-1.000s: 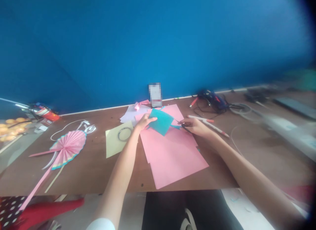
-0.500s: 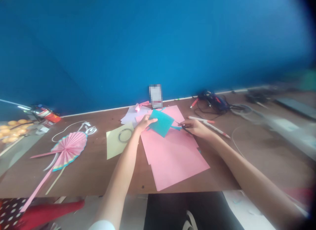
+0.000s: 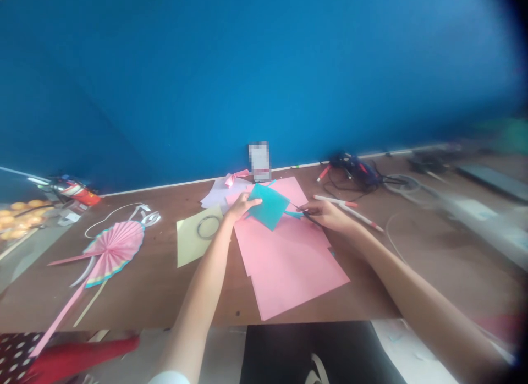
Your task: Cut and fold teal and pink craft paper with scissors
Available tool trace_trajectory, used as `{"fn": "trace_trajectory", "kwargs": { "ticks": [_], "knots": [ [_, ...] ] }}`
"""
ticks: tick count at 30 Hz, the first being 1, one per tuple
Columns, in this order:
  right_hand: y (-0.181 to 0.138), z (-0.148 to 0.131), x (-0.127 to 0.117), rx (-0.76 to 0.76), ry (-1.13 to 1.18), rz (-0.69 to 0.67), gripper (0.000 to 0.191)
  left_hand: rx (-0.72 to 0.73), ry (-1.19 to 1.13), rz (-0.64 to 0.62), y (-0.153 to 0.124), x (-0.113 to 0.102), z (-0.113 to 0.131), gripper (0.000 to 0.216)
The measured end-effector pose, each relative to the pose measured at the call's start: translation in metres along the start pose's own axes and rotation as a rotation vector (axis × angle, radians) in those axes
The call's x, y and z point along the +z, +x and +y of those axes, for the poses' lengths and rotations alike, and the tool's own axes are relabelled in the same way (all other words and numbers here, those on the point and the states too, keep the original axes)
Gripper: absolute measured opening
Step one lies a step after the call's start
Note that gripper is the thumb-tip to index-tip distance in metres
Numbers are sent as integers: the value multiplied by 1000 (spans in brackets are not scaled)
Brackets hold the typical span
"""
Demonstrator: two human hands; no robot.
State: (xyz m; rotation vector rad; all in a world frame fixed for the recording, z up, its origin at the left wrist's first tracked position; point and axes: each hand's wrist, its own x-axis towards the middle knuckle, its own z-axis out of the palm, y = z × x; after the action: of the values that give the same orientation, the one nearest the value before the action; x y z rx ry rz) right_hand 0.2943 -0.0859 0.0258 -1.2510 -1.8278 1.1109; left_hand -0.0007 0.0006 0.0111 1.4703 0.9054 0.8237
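Between the thumb and fingers of my left hand (image 3: 240,206) is a square of teal paper (image 3: 270,207), tilted above the stack. My right hand (image 3: 325,214) is closed around dark-handled scissors (image 3: 310,212), whose thin tip points at the right corner of the teal square. Whether the blades are apart is too small to tell. Several sheets of pink paper (image 3: 291,263) lie under both hands. Teal strips (image 3: 293,214) rest on the pink paper near the scissors. A yellow sheet (image 3: 192,243) with a dark ring (image 3: 209,227) on it lies left of my left hand.
A pink pleated paper fan (image 3: 117,249) with streamers lies at the left. Lilac sheets (image 3: 214,193) and a pink bow (image 3: 236,178) sit toward the wall. Two markers (image 3: 361,218) lie beyond my right hand, with a dark cable bundle (image 3: 357,172) behind. A pixelated upright object (image 3: 259,159) stands by the wall.
Almost nothing differs. The whole view has shifted very slightly, and both hands keep their hold on the teal paper and the scissors.
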Motion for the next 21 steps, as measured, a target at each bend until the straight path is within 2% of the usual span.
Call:
{"fn": "trace_trajectory", "kwargs": {
  "ticks": [7, 21],
  "knots": [
    [1, 6, -1, 0, -8, -6, 43, 28, -19, -28, 1, -1, -2, 35],
    [2, 12, -2, -6, -14, -17, 41, 13, 7, -2, -1, -1, 1, 37]
  ]
}}
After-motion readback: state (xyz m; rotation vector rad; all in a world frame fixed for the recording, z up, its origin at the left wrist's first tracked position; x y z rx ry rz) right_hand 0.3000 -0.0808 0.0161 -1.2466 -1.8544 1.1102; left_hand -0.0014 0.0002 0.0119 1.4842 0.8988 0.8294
